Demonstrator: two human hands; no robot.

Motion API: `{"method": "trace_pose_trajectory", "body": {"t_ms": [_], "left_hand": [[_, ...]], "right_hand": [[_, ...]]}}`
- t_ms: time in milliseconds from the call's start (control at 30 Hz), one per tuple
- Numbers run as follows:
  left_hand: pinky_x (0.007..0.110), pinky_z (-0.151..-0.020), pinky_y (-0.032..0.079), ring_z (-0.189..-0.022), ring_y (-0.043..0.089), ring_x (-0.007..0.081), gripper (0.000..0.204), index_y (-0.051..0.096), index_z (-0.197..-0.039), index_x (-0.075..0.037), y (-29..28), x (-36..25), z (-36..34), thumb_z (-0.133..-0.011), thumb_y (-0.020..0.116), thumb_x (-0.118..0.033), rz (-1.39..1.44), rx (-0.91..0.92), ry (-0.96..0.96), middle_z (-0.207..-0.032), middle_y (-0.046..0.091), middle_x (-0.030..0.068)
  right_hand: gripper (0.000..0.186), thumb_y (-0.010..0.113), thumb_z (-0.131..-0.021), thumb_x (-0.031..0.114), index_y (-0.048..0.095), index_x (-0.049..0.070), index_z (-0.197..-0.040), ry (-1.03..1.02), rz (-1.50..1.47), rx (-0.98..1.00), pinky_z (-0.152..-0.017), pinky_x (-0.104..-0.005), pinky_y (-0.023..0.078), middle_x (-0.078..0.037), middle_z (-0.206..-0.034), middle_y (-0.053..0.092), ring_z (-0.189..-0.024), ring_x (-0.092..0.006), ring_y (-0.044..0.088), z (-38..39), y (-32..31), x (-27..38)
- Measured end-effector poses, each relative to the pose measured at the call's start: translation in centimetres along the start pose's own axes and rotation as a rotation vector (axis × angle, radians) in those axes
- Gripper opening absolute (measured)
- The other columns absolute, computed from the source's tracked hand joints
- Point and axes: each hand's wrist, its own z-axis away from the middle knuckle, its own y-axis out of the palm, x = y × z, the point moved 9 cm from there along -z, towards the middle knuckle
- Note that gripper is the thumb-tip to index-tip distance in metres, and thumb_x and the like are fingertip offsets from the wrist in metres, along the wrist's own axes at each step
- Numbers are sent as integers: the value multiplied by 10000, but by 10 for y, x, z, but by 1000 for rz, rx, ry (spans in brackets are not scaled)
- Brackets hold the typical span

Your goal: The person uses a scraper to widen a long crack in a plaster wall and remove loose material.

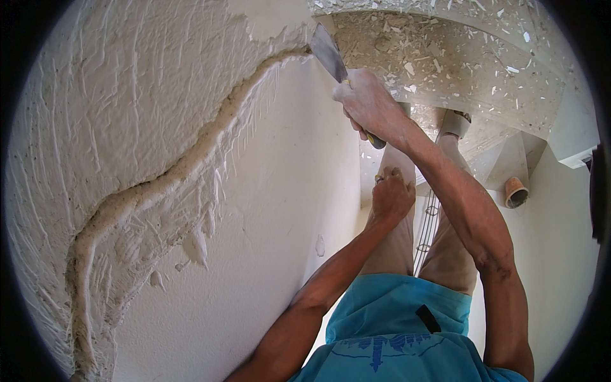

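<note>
My right hand is wrapped round the handle of a putty knife. The flat metal blade points up and left, its tip by the upper end of a rough groove in the white wall. Below the fist, the handle's dark and yellow butt sticks out. Lower down, my left hand is closed in front of my leg, apart from the wall. A small ring-like spot shows at its fingers; whether they hold anything is hidden.
Above the groove the wall surface is scored with many scratches. Pale flakes litter the dusty, curved step-like floor. A terracotta-coloured pot lies at the right, near a white wall. A narrow metal wire frame shows between my legs.
</note>
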Motion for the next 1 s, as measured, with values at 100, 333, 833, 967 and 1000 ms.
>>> {"method": "trace_pose_trajectory", "body": {"t_ms": [100, 333, 833, 967, 1000], "left_hand": [[464, -812, 562, -944, 654, 422, 485, 591, -1144, 92, -4, -4, -1, -843, 688, -275, 6, 22, -11, -1163, 584, 247], [465, -803, 565, -936, 655, 426, 485, 586, -1142, 94, -6, -5, 0, -835, 690, -267, -17, 9, 12, -1164, 583, 261], [469, -810, 561, -929, 657, 422, 472, 594, -1127, 91, -3, -6, -2, -836, 686, -269, -29, 4, 19, -1196, 576, 265], [473, -810, 559, -931, 654, 427, 474, 589, -1135, 92, 13, 5, -4, -841, 681, -269, 10, 56, 43, -1189, 577, 265], [474, -808, 559, -931, 654, 428, 472, 586, -1133, 93, 25, 16, -4, -841, 680, -267, 1, 24, 73, -1183, 578, 265]], "right_hand": [[222, 482, -833, 136, 461, -22, -680, 43, -2, -40, -318, -332, 404, -66, -501, 476, -341, -160, 478, -4, -1, -6], [223, 475, -845, 145, 467, -16, -691, 49, -56, -44, -319, -333, 403, -70, -487, 473, -339, -159, 462, 3, -3, -4], [219, 488, -847, 145, 467, -3, -688, 15, -30, -7, -339, -337, 411, -65, -482, 462, -350, -166, 468, 3, -2, 6], [235, 499, -858, 102, 552, -100, -750, 54, 235, 47, -380, -394, 464, -146, -545, 538, -422, -250, 567, -13, 16, -7], [254, 503, -859, 80, 591, -145, -779, 68, 370, 84, -398, -418, 484, -181, -568, 569, -451, -286, 607, -15, 24, -10]]}}
